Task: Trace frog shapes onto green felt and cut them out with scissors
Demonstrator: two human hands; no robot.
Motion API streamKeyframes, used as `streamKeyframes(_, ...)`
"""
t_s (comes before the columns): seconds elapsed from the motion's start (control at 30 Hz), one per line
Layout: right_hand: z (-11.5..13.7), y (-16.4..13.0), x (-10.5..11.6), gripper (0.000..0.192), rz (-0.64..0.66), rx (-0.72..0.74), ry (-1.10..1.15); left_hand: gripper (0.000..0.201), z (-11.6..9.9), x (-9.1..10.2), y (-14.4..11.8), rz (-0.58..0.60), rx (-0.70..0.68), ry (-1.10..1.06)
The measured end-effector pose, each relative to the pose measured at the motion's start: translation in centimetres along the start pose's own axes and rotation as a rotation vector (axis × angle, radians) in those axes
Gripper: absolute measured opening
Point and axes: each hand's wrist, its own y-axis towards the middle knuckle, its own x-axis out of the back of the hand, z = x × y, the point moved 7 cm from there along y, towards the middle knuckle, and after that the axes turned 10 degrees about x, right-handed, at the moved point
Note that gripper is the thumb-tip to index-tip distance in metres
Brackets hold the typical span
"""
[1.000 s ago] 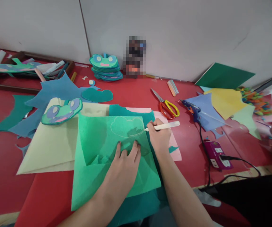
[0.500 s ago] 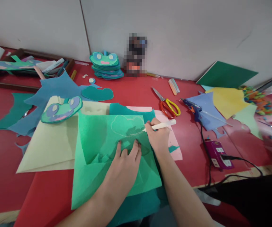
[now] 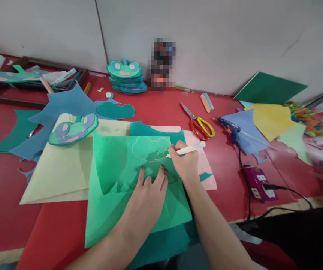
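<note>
This was a craft workspace, evidenced by 1 red worktable [image 3: 158, 109] set against a pale wall [image 3: 220, 45], with 1 jagged blue offcut [image 3: 63, 107] and 1 yellow sheet [image 3: 271, 119], both felt-like. Tools comprised 1 pair of scissors [image 3: 194, 119], 1 glue gun [image 3: 229, 127] and 1 purple power strip [image 3: 251, 175]. Also on the table were 1 brown-rimmed tray [image 3: 9, 99] of markers [image 3: 63, 77] and 1 stack of cut-out faces [image 3: 126, 77], apparently made in multiples.

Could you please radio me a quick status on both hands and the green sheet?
Right hand gripping white pen, tip at pale outline. Left hand spread on green sheet. Scissors beyond, apart from both hands.
</note>
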Motion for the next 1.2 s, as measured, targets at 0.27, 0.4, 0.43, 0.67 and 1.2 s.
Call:
streamKeyframes(0.27, 0.6, -0.1, -0.5, 0.032, 0.046, 0.020, 0.022, 0.055, 0.0, 0.1, 0.0, -0.002, 0.003, 0.001)
streamKeyframes(0.4, 0.9, -0.2, -0.8, 0.032, 0.058, 0.022, 0.017, 0.054, 0.0, 0.2, 0.0, -0.020, 0.005, 0.000)
streamKeyframes(0.43, 1.0, -0.2, -0.8, 0.032, 0.057, 0.028, 0.018, 0.054, 0.0, 0.3, 0.0, -0.022, 0.004, 0.001)
streamKeyframes(0.67, 1.4, -0.1, -1.1, 0.032, 0.079, 0.057, 0.048, 0.056, 0.0, 0.3, 0.1, -0.012, 0.009, 0.003)
streamKeyframes(1.2, 1.9, -0.4, -2.3, 0.035, 0.216, 0.034, 0.229, 0.054, 0.0, 0.6, 0.2, -0.025, 0.011, 0.005)
